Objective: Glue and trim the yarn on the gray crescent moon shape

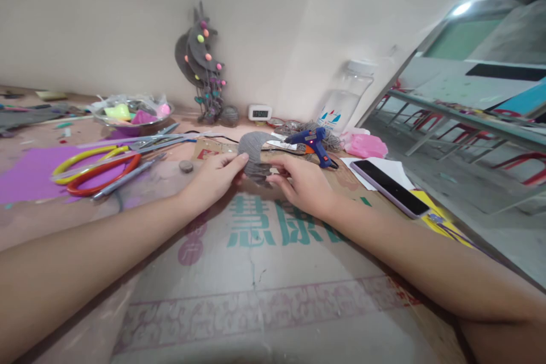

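Grey crescent (251, 148) sits mid-frame, held up over the cardboard (264, 318) on the desk (51, 222). Left hand (222, 172): fingers gripping its left edge, thumb on the front. Right hand (307, 185): fingers bent in at the lower right edge; can't tell if they pinch the crescent, a loose strand or nothing. Main risk, I'd say, is the glue gun (314, 143) right of centre: red light showing, nozzle pointing left toward the crescent, just beyond the right fingers. If it's hot, a careless reach could burn a knuckle or get glue on the wool. Tangled yarn (334, 135) lies right behind the gun, so a snag could drag it or tip it. If the left grip loosens, the wrap could slacken or slip off the curve; squeezing too hard might bend the shape. Phone (390, 187), at right, lies near the right forearm, so an elbow swing could knock it. Scissors (104, 169), at left, seem well clear; bottle (346, 99), upper right, could topple if the gun's cord gets yanked.
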{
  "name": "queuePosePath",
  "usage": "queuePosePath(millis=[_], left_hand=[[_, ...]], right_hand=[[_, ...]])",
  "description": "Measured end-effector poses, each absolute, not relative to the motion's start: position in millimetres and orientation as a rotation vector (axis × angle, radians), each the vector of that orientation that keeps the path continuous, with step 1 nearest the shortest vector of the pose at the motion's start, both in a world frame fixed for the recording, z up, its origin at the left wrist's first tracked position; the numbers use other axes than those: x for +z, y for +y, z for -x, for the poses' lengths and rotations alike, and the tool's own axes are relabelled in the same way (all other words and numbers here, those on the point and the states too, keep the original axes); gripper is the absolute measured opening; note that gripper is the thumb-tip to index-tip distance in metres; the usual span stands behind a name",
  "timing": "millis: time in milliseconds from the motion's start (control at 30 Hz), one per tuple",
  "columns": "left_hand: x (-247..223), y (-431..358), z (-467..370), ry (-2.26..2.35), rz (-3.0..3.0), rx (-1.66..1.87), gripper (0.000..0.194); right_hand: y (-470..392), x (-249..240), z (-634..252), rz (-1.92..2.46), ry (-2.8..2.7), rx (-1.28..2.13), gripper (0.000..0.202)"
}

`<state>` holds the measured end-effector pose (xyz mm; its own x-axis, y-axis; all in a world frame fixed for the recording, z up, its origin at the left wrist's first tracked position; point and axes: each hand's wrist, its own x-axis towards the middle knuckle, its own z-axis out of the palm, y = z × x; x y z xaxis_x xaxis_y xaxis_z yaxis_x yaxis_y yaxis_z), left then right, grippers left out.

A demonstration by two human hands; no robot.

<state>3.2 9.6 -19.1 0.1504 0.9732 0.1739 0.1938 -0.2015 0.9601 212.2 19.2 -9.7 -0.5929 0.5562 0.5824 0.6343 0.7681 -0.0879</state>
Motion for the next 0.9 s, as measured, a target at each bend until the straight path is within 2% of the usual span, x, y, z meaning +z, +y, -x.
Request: queuePosePath(millis=[133,300,500,667,900], left_hand=[[-20.9,10.6,-3.6,1.138,-1.501,1.151,0.039],[-17.9,8.1,-5.7,1.103,-1.532,1.119,0.039],[-8.6,1.8,-8.7,1.135,-1.714,1.015,0.025],[-9.5,2.1,-8.3,1.147,-1.799,1.002,0.030],[-11.8,2.8,-8.3,1.117,-1.715,1.007,0.021]], right_hand=[[19.6,-10.1,-210.7,1.014,-2.197,0.144,0.034],[24.5,-13.8,-206.7,1.048,-2.208,0.402,0.012],[22.7,-10.8,-206.2,1.072,-2.117,0.434,0.015],[23.0,-10.1,-206.0,1.070,-2.123,0.420,0.018],[22.5,-8.8,-206.2,1.077,-2.084,0.436,0.015]])
